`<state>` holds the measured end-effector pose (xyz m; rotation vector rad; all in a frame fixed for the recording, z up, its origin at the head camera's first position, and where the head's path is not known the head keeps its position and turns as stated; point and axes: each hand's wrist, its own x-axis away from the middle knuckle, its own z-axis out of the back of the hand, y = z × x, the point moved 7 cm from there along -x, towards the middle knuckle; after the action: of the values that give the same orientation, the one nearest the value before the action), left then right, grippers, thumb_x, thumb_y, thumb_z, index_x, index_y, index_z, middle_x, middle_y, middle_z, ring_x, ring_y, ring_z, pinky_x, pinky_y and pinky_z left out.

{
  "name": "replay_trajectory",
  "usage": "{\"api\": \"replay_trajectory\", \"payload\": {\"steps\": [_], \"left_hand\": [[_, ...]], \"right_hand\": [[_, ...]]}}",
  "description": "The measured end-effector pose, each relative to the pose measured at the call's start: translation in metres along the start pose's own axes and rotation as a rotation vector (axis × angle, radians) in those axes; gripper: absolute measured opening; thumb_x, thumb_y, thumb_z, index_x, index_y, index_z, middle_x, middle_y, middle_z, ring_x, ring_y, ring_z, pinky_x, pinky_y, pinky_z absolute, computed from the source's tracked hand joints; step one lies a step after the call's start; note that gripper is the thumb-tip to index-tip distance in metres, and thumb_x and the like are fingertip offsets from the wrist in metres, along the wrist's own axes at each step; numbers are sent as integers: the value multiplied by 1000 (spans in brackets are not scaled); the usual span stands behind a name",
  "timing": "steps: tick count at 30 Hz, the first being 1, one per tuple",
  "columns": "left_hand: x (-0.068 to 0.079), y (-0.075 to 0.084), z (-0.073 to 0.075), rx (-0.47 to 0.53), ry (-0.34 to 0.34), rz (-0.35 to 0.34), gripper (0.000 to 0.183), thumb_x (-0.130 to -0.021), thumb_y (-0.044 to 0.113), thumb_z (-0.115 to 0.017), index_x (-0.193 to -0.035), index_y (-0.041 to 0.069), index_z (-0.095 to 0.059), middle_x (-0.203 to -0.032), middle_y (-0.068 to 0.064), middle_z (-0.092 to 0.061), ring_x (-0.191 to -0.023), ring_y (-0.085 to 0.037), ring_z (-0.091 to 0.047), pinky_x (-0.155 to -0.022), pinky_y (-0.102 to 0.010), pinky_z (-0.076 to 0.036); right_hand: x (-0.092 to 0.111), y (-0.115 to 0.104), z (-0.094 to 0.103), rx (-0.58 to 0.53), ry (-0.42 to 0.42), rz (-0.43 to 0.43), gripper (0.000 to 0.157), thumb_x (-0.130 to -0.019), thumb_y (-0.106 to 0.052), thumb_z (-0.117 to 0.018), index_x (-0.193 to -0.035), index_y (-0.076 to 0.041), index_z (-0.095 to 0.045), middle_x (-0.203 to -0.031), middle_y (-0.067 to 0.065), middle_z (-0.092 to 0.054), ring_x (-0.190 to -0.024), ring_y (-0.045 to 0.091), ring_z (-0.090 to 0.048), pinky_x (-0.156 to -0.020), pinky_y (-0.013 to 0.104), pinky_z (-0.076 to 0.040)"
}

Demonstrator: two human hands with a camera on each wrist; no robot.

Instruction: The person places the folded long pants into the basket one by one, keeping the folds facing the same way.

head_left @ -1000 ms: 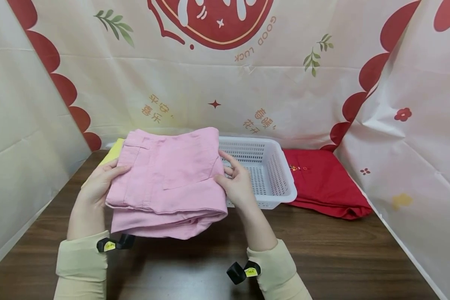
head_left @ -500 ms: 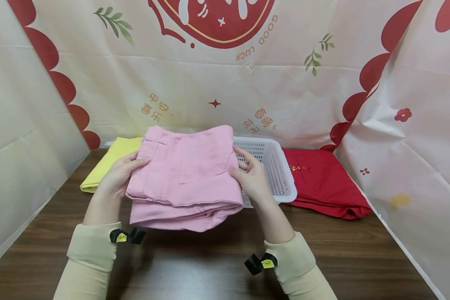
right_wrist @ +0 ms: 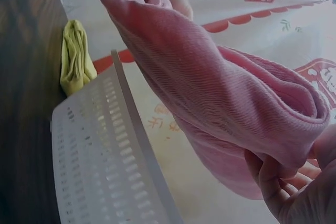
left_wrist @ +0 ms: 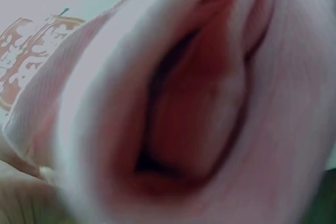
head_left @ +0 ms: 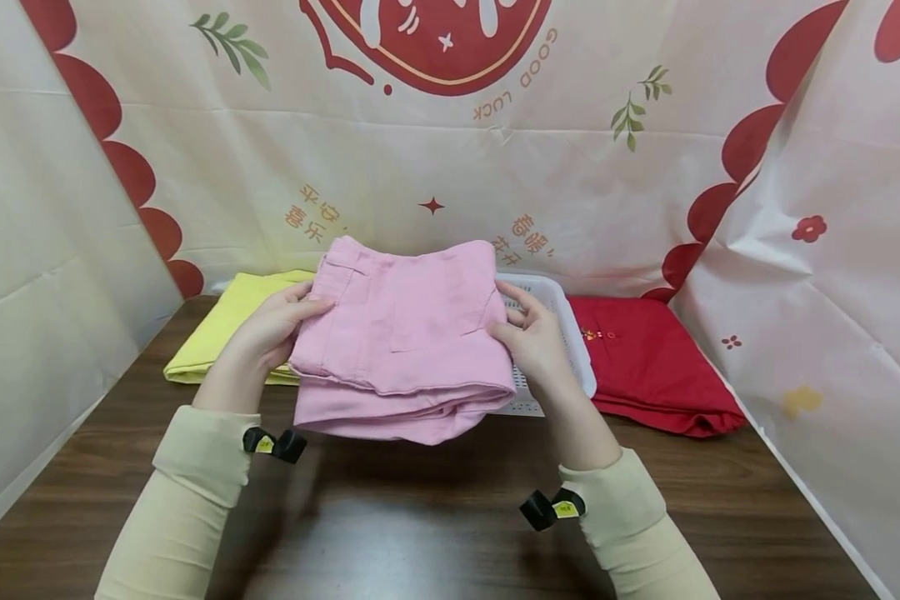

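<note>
A folded pink garment (head_left: 405, 333) of thick cloth with stitched seams is held up in front of the basket, level with the viewer's middle. My left hand (head_left: 273, 325) grips its left edge, thumb on top and fingers underneath. On the opposite edge my right hand (head_left: 532, 337) pinches the cloth between thumb and fingers. The white perforated basket (head_left: 581, 358) is mostly covered by the garment in the head view. From the right wrist, the pink bundle (right_wrist: 226, 87) shows above the basket's side (right_wrist: 100, 150). Rolled pink layers (left_wrist: 283, 129) fill the left wrist view, blurred.
Folded yellow cloth (head_left: 221, 337) lies on the wooden table (head_left: 390, 533) to the left. Right of the basket is a folded red garment (head_left: 652, 367). A printed cloth backdrop (head_left: 390, 167) closes off the back and both sides.
Both hands have carried the pink garment rightward and slightly farther up the head view. More of the yellow cloth now shows, and less of the basket.
</note>
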<state>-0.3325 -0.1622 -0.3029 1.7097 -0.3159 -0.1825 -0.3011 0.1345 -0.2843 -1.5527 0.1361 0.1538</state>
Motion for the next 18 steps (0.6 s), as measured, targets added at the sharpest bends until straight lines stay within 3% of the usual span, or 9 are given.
{"api": "replay_trajectory", "payload": {"steps": [7, 14, 18], "left_hand": [[-10, 5, -10, -99, -13, 6, 66, -100, 9, -48, -153, 6, -10, -121, -9, -51, -82, -10, -64, -71, -30, -55], [-22, 4, -16, 26, -5, 34, 64, -97, 4, -50, -151, -1, -14, -96, -1, -64, -81, -12, -65, -72, -28, -54], [-28, 1, -19, 92, -2, 58, 47, -97, 1, -49, -141, -5, -33, -95, -3, -63, -84, -13, -64, -76, -29, -53]], "right_hand": [[-7, -5, 14, 50, 26, 7, 57, -88, 5, -58, -142, -9, -47, -120, 23, -61, -85, 15, -66, -66, 29, -56], [-12, -4, 28, 69, 60, -46, 57, -89, 4, -58, -143, -11, -46, -122, 23, -59, -88, 14, -65, -68, 26, -55], [-16, -4, 34, 43, 69, -55, 60, -89, 6, -56, -144, -13, -45, -123, 23, -59, -85, 13, -65, -66, 25, -55]]}}
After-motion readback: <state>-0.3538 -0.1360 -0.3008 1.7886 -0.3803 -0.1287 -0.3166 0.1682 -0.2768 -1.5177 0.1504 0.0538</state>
